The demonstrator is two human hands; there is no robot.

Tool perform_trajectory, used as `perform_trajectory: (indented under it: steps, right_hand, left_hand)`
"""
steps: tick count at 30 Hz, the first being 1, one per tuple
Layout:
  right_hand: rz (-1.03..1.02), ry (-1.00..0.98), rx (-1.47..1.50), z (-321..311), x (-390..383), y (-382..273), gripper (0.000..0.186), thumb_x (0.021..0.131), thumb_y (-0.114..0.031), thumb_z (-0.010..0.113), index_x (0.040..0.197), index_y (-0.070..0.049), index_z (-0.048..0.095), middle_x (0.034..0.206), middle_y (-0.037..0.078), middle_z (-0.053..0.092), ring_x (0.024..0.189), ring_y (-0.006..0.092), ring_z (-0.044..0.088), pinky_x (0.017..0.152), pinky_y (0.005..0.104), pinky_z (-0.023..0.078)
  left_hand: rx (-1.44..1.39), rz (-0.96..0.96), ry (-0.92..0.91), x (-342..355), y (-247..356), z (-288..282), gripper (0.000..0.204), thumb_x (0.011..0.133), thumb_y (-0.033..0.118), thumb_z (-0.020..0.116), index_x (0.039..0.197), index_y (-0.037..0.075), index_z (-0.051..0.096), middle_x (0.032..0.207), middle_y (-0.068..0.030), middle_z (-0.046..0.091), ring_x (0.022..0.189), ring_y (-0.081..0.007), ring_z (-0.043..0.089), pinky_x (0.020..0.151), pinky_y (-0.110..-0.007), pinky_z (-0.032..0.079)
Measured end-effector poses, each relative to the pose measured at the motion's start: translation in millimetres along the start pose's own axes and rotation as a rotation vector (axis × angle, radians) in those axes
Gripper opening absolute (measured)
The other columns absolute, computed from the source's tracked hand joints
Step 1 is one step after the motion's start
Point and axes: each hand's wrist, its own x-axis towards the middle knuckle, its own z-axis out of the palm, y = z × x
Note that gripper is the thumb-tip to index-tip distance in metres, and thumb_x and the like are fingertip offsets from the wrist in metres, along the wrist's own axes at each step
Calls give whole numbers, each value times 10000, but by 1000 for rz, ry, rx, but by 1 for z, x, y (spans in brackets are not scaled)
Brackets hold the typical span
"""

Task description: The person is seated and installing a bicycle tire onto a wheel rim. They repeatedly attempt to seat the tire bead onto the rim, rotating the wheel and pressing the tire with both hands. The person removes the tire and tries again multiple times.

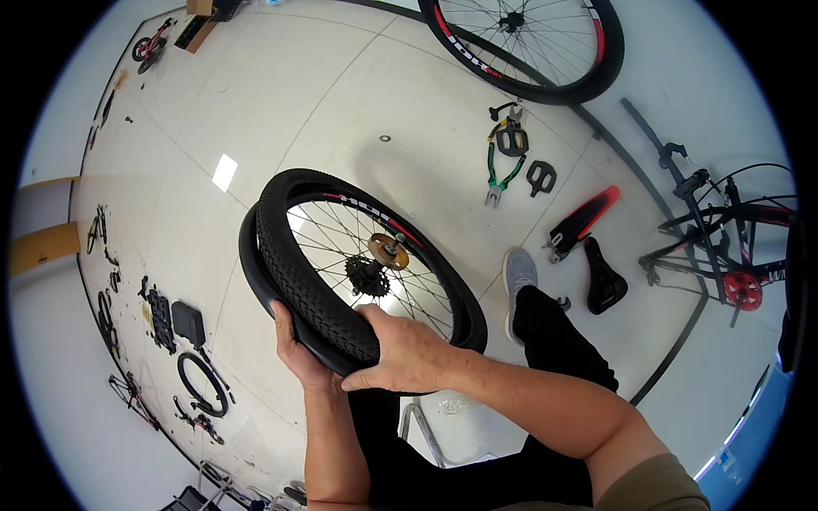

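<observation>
A bicycle wheel stands tilted in front of me, with a knobbly black tyre (294, 264), thin spokes, a cassette (365, 277) and a gold-coloured disc (388, 251) at its hub. Along the tyre's left side runs a smooth black band (249, 255), possibly an inner tube; I cannot tell for certain. My left hand (300, 351) is closed round this band at the lower left. My right hand (402, 349) grips the tyre at its near edge, thumb toward the left hand. Some fingers of both hands are hidden behind the rubber.
Pliers (498, 175), pedals (540, 177), a red-and-black mudguard (586, 221) and a saddle (605, 279) lie right. A bike frame (720, 230) leans at the wall. Another wheel (588, 77) is at the top. Several parts, including a black case (187, 322), lie left.
</observation>
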Motion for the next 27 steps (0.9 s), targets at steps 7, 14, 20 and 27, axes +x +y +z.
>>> perform_trajectory:
  steps: [7, 14, 20, 27]
  right_hand:
    - [24, 83, -138, 13, -5, -3, 671, 787, -316, 860, 1179, 74, 482, 930, 289, 669, 886, 469, 687, 804, 508, 532]
    - [5, 131, -140, 21, -9, -6, 605, 785, -334, 865, 1051, 74, 506, 806, 246, 662, 769, 439, 700, 704, 486, 549]
    - [-4, 163, -151, 27, -12, -2, 642, 780, -364, 879, 1064, 59, 488, 900, 241, 649, 817, 408, 706, 732, 481, 555]
    - [-9, 185, -134, 28, -11, 1, 653, 770, -368, 887, 1061, 56, 485, 911, 242, 647, 829, 414, 701, 751, 487, 549]
  left_hand:
    - [75, -4, -8, 3, 2, -13, 421, 1094, 395, 456, 1195, 21, 620, 975, -96, 712, 777, -204, 708, 682, -341, 611]
    - [78, 41, -25, 4, 5, -19, 429, 1104, 390, 426, 1196, 22, 625, 1012, -107, 721, 796, -226, 724, 681, -353, 620]
    - [102, 36, -77, 5, 8, -24, 454, 1104, 398, 408, 1264, 17, 598, 1088, -124, 715, 858, -238, 723, 741, -372, 621]
    - [107, 53, -78, 8, 7, -26, 452, 1112, 388, 382, 1312, 24, 561, 1117, -133, 697, 895, -235, 708, 778, -364, 606]
